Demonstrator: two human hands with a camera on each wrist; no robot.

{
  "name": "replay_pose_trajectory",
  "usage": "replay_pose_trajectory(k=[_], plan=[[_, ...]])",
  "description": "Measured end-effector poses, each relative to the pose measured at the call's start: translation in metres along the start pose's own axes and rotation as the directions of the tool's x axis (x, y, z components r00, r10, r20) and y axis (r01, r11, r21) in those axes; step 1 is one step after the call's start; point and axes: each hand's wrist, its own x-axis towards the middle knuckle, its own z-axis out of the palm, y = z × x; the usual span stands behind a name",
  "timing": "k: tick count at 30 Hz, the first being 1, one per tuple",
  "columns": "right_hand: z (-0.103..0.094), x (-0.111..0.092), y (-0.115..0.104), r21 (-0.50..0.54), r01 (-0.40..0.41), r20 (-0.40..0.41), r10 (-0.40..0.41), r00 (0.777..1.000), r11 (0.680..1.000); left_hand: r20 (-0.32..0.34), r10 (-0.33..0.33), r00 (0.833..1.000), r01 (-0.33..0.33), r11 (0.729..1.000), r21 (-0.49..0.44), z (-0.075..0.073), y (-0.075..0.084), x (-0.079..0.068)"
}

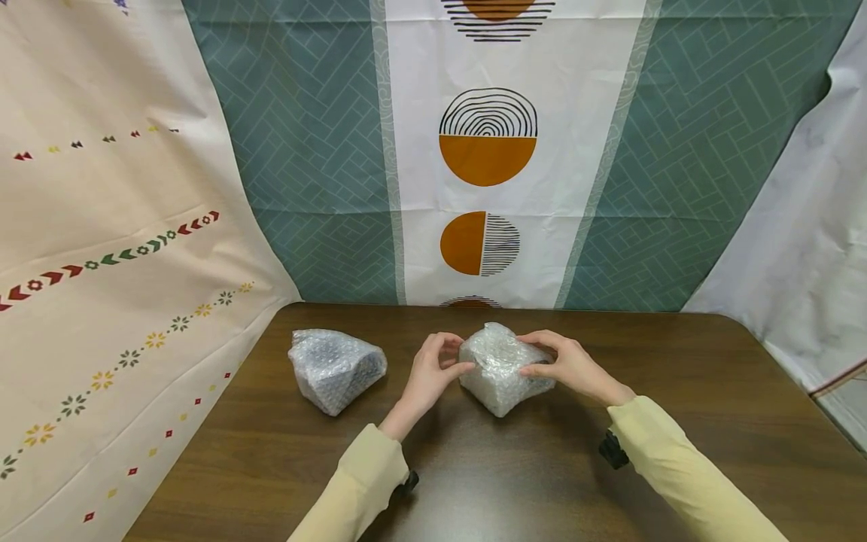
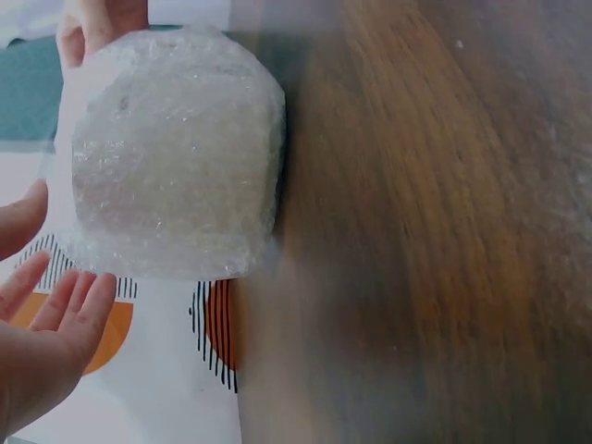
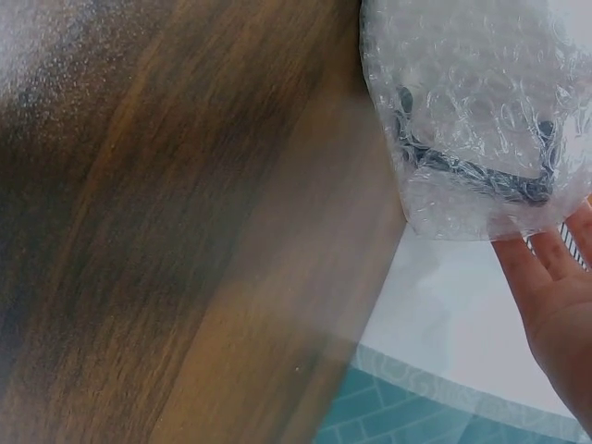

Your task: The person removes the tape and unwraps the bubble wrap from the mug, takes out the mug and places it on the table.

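Observation:
A bubble-wrapped bundle [image 1: 500, 369] sits near the middle of the wooden table, between both hands. Its wrap is clear and crinkled; a dark angular outline [image 3: 476, 176] shows through it in the right wrist view, but its kind is unclear. At the bundle's left side my left hand [image 1: 433, 369] stays relaxed, and in the left wrist view its fingers [image 2: 79, 310] are spread and apart from the wrap. My right hand [image 1: 565, 366] holds the right side, thumb in front and fingers on the far upper edge.
A second bubble-wrapped bundle [image 1: 335, 367], bluish inside, lies on the table [image 1: 501, 482] to the left. Patterned cloth [image 1: 311, 150] hangs behind the table's back edge. Pale cloth drapes along the left [image 1: 135, 301] and right [image 1: 813, 226] sides.

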Motion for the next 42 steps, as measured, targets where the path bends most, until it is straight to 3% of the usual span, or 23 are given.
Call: replay_pose_trajectory(k=[2,8,14,26,34,42], plan=[[0.0,0.0,0.0,0.001,0.004,-0.001,-0.004,1.0,1.0,0.0,0.015,1.0,-0.015,1.0,-0.008,0.0,0.001,-0.002],[0.0,0.001,0.002,0.011,0.005,-0.005,-0.005,1.0,1.0,0.056,0.064,0.996,-0.06,0.996,-0.061,-0.001,0.025,-0.013],[0.001,0.0,0.001,0.002,0.011,-0.007,-0.011,1.0,1.0,0.103,0.055,0.993,-0.053,0.998,-0.022,0.009,-0.001,-0.017],[0.001,0.0,0.005,-0.008,0.024,-0.016,-0.024,1.0,1.0,0.134,0.074,0.988,-0.079,0.996,0.029,0.015,-0.005,-0.021],[0.004,0.006,0.038,-0.038,0.029,-0.024,-0.03,0.999,0.999,0.143,0.085,0.986,-0.087,0.996,0.003,0.011,0.029,-0.026],[0.004,0.007,0.041,-0.038,0.047,-0.026,-0.048,0.998,0.998,0.086,0.104,0.991,-0.106,0.994,0.017,0.014,0.033,-0.027]])
